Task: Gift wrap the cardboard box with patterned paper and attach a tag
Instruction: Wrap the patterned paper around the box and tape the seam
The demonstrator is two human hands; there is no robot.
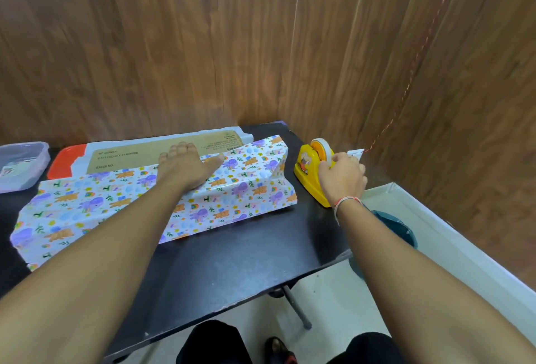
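On the black table (pixel 232 253), one left hand (pixel 185 167) presses flat, fingers straight, on one animal-print paper sheet (pixel 87 207) over one long brown cardboard box (pixel 162 149). One right hand (pixel 343 179) curls on one yellow tape dispenser (pixel 304 166). Far left, one clear plastic tub (pixel 20 166), contents unclear.

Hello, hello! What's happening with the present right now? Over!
Left hand flat, pressing paper onto box. Right hand at yellow tape holder, fingers curled at the tape. Box top partly bare. Nothing in the way.

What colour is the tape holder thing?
The tape dispenser is yellow with an orange wheel, seen in the head view.
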